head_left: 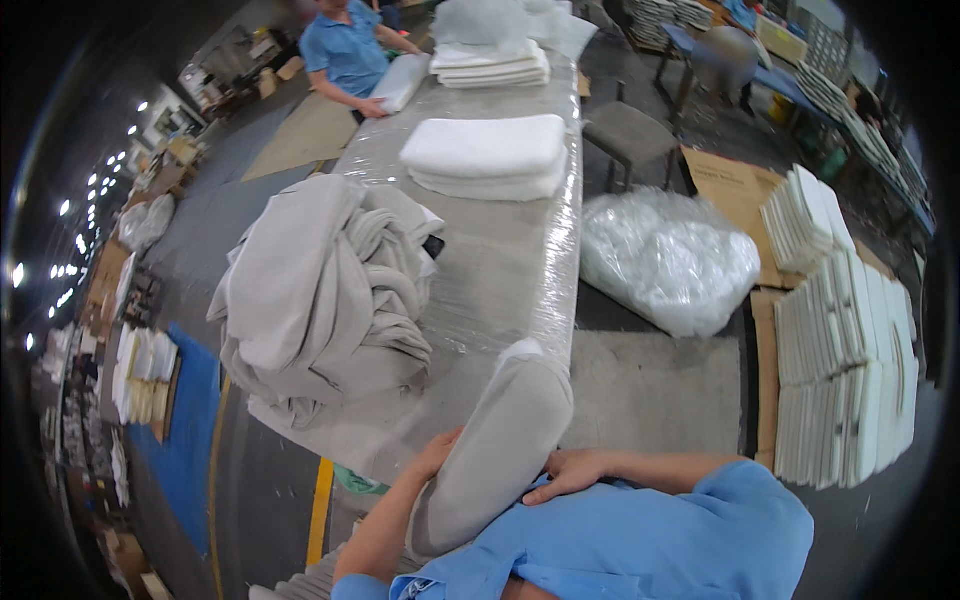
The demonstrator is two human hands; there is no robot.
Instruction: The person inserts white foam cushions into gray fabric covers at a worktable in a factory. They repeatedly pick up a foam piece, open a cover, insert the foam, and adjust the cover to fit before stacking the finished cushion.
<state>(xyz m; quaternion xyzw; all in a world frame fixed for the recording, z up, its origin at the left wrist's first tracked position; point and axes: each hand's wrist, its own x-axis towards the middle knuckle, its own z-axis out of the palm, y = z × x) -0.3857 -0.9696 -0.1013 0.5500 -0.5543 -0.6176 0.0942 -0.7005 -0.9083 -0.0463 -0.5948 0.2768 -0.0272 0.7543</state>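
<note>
A long grey fabric cushion cover (500,455) with white padding (520,350) showing at its far end stands tilted on edge against my body, at the near end of the table. My left hand (437,456) grips its left side, the fingers partly hidden behind it. On the other side, my right hand (568,473) holds the right edge close to my blue shirt, with its fingertips partly out of sight. A large heap of grey fabric covers (320,285) lies on the table just beyond my left hand.
White pads (485,150) lie farther up the plastic-wrapped table (470,270). A co-worker (350,50) handles a wrapped pad at the far left. To the right are a clear plastic bag (670,260), a chair (630,135) and stacked white panels (840,370).
</note>
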